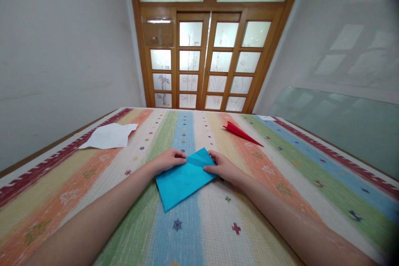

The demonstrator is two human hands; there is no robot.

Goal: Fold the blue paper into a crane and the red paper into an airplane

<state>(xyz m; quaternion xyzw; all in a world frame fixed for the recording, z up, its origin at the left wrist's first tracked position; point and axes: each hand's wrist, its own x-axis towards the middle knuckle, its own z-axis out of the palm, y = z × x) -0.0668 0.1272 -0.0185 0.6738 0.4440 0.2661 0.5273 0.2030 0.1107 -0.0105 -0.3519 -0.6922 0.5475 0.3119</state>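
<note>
Your left hand [168, 161] and right hand [225, 168] press flat on the far end of the blue paper [183, 179], fingertips pinning a folded flap, nothing gripped; the sheet lies near the middle of the desk [280, 199], toward your edge; it looks thin, light and limp, likely to slide on the woven striped cloth, so hold it at the creases and corners; a red paper plane [241, 133] lies toward the far right corner; a crumpled white sheet [109, 136] sits by the left edge.
</note>
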